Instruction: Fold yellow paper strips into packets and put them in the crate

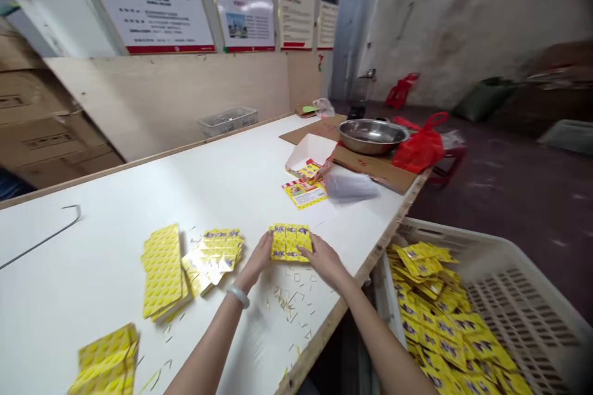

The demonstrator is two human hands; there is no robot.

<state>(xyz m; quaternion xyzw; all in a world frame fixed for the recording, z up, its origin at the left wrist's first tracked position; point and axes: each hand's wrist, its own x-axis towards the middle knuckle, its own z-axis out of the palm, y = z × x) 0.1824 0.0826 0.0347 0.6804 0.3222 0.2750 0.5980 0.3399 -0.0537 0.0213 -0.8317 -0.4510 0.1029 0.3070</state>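
My left hand (260, 254) and my right hand (323, 255) grip a stack of yellow printed card sheets (290, 242) from its two sides, just over the white table. Purple print repeats in a grid on its top sheet. My right thumb lies on the stack's face. Left of my left hand is a fanned pile of similar yellow sheets (217, 253), partly shiny with glare. Beyond it lies a taller pile of yellow dotted sheets (162, 271). Another yellow pile (105, 361) sits at the near left. Thin paper offcuts (287, 303) are scattered below my hands.
At the right stands a plastic crate (523, 265) full of yellow pieces. Farther back on the table (222, 182) are an open carton (311, 151), clear plastic sleeves (351, 186), a metal basin (373, 136) and a red bag (424, 145). A hooked metal rod (41, 239) lies left.
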